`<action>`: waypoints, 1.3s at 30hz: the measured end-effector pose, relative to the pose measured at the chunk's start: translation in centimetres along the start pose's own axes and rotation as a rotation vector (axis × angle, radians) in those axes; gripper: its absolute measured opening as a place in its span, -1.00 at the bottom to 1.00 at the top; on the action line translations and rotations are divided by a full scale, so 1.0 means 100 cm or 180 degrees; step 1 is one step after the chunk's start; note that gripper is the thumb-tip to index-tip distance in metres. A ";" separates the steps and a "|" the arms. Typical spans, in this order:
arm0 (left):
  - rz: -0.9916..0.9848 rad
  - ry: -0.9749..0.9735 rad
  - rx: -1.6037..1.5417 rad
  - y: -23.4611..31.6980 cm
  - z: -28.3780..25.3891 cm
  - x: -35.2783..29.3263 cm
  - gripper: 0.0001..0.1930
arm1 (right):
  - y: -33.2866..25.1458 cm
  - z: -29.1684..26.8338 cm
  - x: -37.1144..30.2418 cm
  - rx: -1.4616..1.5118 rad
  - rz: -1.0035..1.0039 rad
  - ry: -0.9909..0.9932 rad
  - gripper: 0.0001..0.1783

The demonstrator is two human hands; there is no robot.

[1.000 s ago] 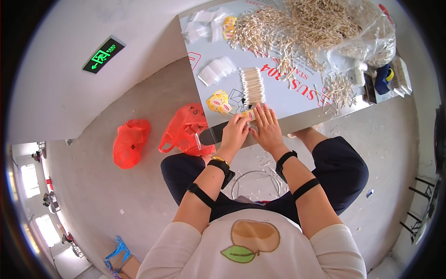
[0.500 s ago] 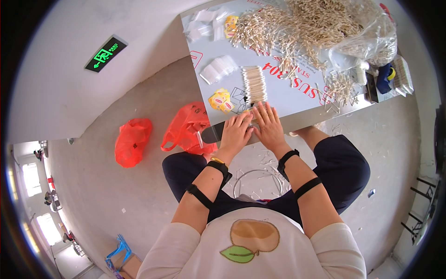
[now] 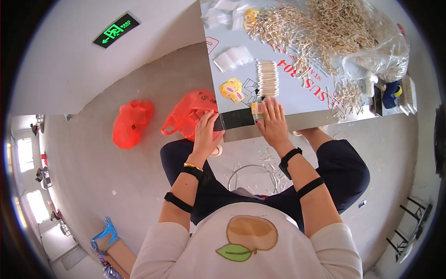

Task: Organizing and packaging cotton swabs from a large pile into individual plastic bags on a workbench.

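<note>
My right hand (image 3: pixel 274 124), spread, by a yellow card (image 3: pixel 257 110), left hand (image 3: pixel 205 133), I can't tell if pinching, near red plastic bag (image 3: pixel 186 116)

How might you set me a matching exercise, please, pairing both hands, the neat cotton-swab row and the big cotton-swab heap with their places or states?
1. left hand
2. right hand
3. cotton-swab row
4. cotton-swab heap

a. over the near edge of the table
b. loose, beside a clear plastic bag
c. in front of a red plastic bag
d. laid neatly side by side

Pairs: 1-c; 2-a; 3-d; 4-b
</note>
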State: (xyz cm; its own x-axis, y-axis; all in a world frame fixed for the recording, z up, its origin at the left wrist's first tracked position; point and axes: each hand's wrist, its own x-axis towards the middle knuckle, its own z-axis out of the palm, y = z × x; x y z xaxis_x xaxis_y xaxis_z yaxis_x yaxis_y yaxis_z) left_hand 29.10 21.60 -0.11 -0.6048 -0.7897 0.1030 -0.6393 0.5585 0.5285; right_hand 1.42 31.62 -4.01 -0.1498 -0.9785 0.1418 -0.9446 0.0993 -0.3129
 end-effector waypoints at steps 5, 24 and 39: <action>0.0162 -0.0111 0.0064 -0.009 -0.002 0.000 -0.19 | -0.025 0.008 -0.002 0.0133 -0.0097 -0.0035 -0.14; 0.0289 -0.0338 -0.0553 -0.043 0.001 0.014 -0.24 | -0.086 0.023 0.007 0.0049 -0.0288 -0.0207 -0.11; 0.0563 -0.0546 0.0270 -0.017 -0.009 0.031 -0.26 | -0.082 0.028 0.005 0.0106 -0.0314 -0.0125 -0.09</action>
State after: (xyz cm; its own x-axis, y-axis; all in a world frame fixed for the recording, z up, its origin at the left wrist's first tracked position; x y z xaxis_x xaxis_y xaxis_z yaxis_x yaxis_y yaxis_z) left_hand 28.76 17.95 0.05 -0.7778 -0.6273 0.0392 -0.5496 0.7091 0.4416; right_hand 9.93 29.81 -3.99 -0.0445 -0.9896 0.1367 -0.9438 -0.0032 -0.3304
